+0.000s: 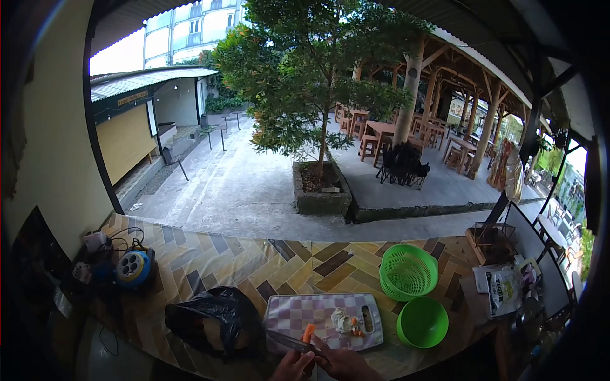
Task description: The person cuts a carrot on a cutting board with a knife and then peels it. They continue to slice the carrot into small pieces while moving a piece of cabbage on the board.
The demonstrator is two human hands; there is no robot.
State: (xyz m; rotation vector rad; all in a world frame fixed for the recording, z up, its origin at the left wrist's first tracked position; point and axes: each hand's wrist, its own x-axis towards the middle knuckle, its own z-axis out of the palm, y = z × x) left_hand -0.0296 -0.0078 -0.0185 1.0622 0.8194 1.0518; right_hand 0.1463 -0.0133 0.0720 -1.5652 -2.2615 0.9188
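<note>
At the bottom of the head view, my left hand (295,367) is closed around the lower part of an orange carrot (308,332), whose end points up. My right hand (346,364) is closed on a knife (289,341), its blade pointing left and lying across the carrot. Both hands are close together at the front edge of a pink-and-white checkered cutting board (292,311). On the board's right half lie a whitish heap (342,321) and small orange pieces (357,329), near the handle slot.
A black plastic bag (219,311) sits left of the board. To the right are a green colander (408,273) and a green bowl (422,322). A cable reel (135,267) stands at the left; packets (503,292) and a wire rack (492,241) are at the right.
</note>
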